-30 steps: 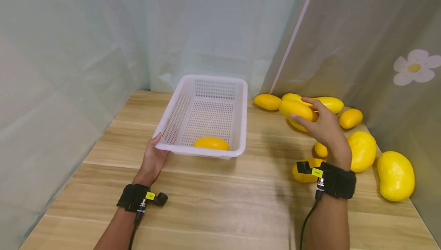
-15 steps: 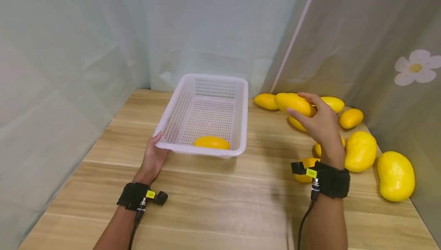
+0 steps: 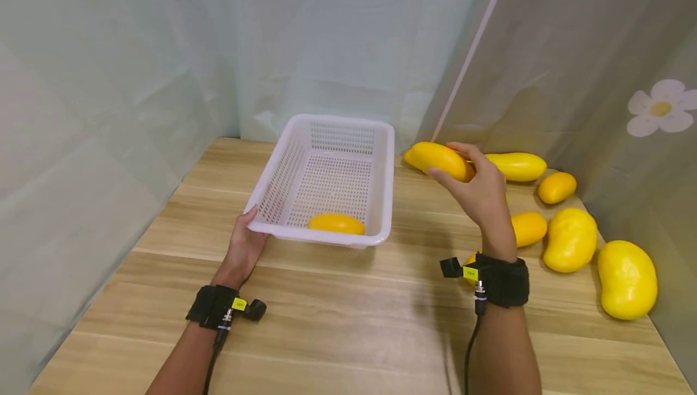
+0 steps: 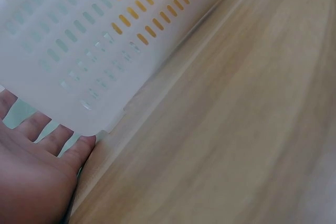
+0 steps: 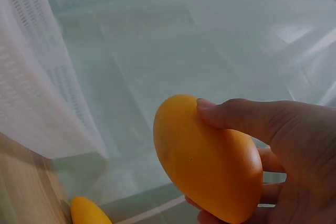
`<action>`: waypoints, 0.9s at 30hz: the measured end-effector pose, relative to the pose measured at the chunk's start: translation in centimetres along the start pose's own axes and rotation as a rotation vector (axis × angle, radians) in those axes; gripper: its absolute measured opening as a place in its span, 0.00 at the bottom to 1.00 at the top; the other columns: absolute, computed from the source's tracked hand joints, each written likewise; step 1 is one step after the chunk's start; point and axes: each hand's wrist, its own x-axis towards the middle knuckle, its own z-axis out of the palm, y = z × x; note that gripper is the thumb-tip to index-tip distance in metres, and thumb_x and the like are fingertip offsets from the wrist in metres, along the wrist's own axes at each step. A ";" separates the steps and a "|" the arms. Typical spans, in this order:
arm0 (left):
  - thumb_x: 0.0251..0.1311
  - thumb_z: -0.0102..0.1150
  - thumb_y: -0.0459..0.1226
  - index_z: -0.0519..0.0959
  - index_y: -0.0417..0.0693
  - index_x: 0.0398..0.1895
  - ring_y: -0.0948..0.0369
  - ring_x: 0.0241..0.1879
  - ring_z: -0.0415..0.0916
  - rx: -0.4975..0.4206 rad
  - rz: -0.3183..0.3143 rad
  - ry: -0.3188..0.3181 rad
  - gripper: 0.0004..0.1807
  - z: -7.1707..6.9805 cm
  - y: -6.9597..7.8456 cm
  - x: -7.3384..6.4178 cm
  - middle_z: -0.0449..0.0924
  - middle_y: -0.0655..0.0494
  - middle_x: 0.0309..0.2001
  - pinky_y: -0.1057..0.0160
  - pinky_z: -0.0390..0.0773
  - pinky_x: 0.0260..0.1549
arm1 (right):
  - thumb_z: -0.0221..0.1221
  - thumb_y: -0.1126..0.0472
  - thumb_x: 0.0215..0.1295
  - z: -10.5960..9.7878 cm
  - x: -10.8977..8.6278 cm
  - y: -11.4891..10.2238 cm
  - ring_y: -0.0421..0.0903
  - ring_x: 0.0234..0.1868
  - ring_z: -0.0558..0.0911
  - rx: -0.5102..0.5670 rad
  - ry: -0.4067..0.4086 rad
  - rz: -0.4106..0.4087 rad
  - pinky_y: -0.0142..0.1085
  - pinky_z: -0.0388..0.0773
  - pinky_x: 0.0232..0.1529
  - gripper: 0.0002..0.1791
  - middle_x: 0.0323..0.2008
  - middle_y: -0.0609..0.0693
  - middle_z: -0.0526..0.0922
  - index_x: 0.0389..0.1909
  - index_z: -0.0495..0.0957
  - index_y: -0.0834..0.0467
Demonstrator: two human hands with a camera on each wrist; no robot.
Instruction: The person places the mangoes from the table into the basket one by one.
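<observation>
In the head view, my left hand (image 3: 245, 248) grips the near-left corner of a white slotted plastic basket (image 3: 385, 189), thumb over the rim. The left wrist view has its fingers (image 4: 58, 139) lying against the basket's outer wall. One yellow mango (image 3: 336, 223) lies inside along the near wall. To the right of the basket, my right hand (image 3: 480, 192) holds another mango (image 3: 440, 160) between thumb and fingers, raised off the table. The right wrist view shows this held mango (image 5: 205, 158) close up, with the thumb across its upper side.
Several more mangoes lie along the table's right side, among them a long one (image 3: 516, 166), a small one (image 3: 557, 187) and two large ones, the nearer (image 3: 627, 280) by the right edge. The wooden table (image 3: 327, 322) meets hanging curtains (image 3: 337, 38) at the back and sides.
My right hand has lifted the mango from the group and carried it left, closer to the basket. My left hand and the basket stay nearly where they were.
</observation>
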 end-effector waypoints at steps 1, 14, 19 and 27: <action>0.76 0.30 0.56 0.48 0.61 0.82 0.54 0.78 0.44 -0.002 0.000 -0.001 0.34 0.0 0.0 0.0 0.45 0.56 0.81 0.51 0.43 0.74 | 0.70 0.44 0.61 0.3 0.0 0.0 0.47 0.50 0.75 0.004 0.002 -0.011 0.36 0.71 0.48 0.34 0.60 0.51 0.79 0.66 0.75 0.51; 0.76 0.30 0.56 0.48 0.59 0.82 0.52 0.77 0.45 -0.007 0.006 0.002 0.34 -0.4 0.0 -0.1 0.45 0.53 0.81 0.56 0.48 0.72 | 0.72 0.51 0.60 2.9 0.3 -1.0 0.50 0.51 0.76 0.073 -0.031 -0.103 0.45 0.74 0.53 0.34 0.61 0.50 0.78 0.66 0.75 0.52; 0.76 0.31 0.55 0.48 0.58 0.82 0.53 0.78 0.44 -0.017 0.000 0.004 0.35 -0.2 0.0 0.0 0.45 0.53 0.81 0.52 0.43 0.74 | 0.72 0.50 0.60 3.8 0.0 -1.4 0.50 0.51 0.76 0.094 -0.055 -0.128 0.46 0.75 0.53 0.33 0.60 0.51 0.79 0.65 0.75 0.54; 0.76 0.31 0.56 0.48 0.59 0.82 0.52 0.78 0.44 -0.015 -0.003 0.006 0.35 0.0 0.0 0.1 0.45 0.54 0.81 0.50 0.42 0.74 | 0.72 0.48 0.60 5.6 -0.3 -2.1 0.48 0.53 0.76 0.041 -0.104 -0.175 0.45 0.74 0.55 0.34 0.60 0.49 0.79 0.66 0.76 0.52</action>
